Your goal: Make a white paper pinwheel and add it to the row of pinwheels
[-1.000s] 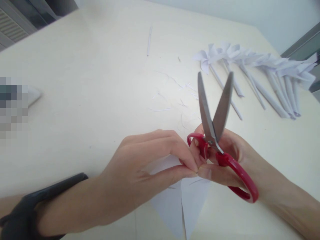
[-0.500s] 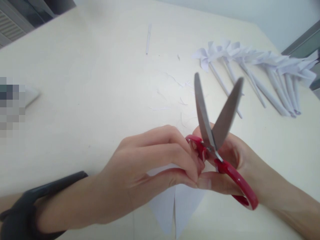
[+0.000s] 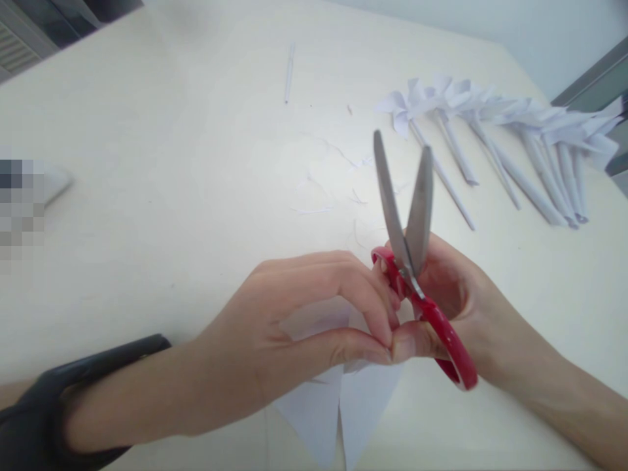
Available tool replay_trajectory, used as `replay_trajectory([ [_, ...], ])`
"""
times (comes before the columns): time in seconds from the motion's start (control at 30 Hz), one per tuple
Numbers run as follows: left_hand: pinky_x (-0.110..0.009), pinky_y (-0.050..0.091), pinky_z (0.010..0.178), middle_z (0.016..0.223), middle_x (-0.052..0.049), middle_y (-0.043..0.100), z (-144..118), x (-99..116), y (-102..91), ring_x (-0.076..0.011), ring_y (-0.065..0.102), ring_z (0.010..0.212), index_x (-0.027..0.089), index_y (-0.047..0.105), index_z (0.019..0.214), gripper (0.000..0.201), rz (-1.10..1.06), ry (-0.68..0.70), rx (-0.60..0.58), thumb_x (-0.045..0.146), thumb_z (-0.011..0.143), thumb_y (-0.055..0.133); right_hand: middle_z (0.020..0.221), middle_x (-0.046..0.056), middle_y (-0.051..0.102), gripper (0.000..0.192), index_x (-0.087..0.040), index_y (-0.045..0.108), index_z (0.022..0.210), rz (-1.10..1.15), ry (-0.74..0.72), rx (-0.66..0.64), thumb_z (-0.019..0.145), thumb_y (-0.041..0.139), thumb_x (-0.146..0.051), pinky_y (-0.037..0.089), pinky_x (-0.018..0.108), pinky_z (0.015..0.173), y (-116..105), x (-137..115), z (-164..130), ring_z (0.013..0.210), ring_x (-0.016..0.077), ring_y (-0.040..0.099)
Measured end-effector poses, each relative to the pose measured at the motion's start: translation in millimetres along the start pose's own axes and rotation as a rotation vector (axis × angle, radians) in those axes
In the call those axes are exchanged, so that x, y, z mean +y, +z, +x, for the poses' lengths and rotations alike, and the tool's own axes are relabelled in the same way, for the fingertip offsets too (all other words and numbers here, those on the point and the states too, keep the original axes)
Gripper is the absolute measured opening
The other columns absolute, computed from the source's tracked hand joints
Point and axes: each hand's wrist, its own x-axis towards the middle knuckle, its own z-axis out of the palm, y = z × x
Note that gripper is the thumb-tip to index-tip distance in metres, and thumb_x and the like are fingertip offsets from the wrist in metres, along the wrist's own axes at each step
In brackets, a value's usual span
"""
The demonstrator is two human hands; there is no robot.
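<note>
My left hand [image 3: 304,307] pinches a white sheet of paper [image 3: 318,412] between thumb and fingertips. The sheet has a slit running up from its lower edge, and its upper part is mostly behind my hand. Red-handled scissors [image 3: 441,333] hang on my right hand [image 3: 451,281], with a loop around the thumb and blades partly spread, pointing up and away from the paper. My right thumb tip meets my left fingertips at the sheet; whether it also grips the paper is hidden.
Paper pinwheel-like flowers [image 3: 510,114] on rolled paper stems lie in a row at the back right. Thin paper scraps [image 3: 314,210] are scattered mid-table. A pen [image 3: 290,73] lies farther back. A pale, partly blurred object [image 3: 56,183] sits at the left edge.
The scissor blades have come closer together and the scissors have shifted slightly left. Both hands stay joined at the paper, and the left fingers have arched so more of the sheet shows beneath them.
</note>
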Motion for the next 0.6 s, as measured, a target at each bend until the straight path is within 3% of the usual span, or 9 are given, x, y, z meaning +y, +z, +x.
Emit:
replay_trajectory([
  [0.27,-0.023,0.051,0.073,0.073,0.002,0.069,5.0,6.4,-6.2,-0.0131,0.063,0.072,0.02,0.066,0.072,0.005,-0.049,-0.187,-0.099,0.016,0.075,0.067,0.085,-0.003,0.055,0.051,-0.03,0.052,0.098,-0.051,0.004,0.015,0.061,0.073,-0.002,0.048,0.023,0.058,1.0,-1.3,1.0,0.071,0.0124,0.055],
  [0.6,-0.018,0.05,0.069,0.074,0.004,0.065,2.0,-0.9,1.2,-0.0104,0.061,0.074,0.02,0.063,0.072,0.011,-0.182,-0.182,-0.037,0.009,0.074,0.067,0.084,-0.004,0.052,0.051,-0.028,0.05,0.095,-0.023,0.032,0.038,0.06,0.075,-0.001,0.045,0.024,0.058,2.2,-2.5,1.9,0.071,0.0126,0.053],
])
